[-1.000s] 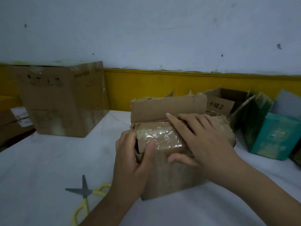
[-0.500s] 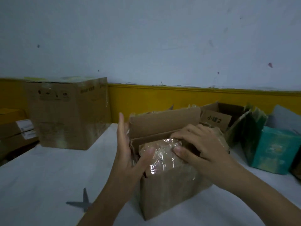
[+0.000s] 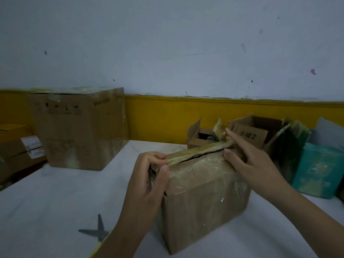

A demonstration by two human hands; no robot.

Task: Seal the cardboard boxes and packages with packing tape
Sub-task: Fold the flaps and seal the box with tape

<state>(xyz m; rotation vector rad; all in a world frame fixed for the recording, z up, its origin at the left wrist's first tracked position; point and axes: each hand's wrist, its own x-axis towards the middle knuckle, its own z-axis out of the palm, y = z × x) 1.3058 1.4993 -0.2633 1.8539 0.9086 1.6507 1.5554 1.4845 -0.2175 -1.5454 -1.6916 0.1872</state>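
Observation:
A small cardboard box (image 3: 202, 205) stands on the white table in front of me, its sides wrapped in old clear tape. Its top flaps are folded down, with a dark gap still showing along the seam. My left hand (image 3: 149, 181) grips the box's near left top corner, thumb pressed on the flap's end. My right hand (image 3: 249, 161) lies on the far right part of the top, fingers spread and pressing the flaps flat. No tape roll is visible.
Scissors (image 3: 96, 231) with yellow handles lie on the table (image 3: 46, 211) at lower left. A large taped carton (image 3: 80, 127) stands at back left. Open small boxes (image 3: 251, 133) and a teal package (image 3: 320, 170) crowd the back right.
The upright rear flap has been folded down, so the box top is now closed. Both hands moved from the front flap to the top. The view tilted upward.

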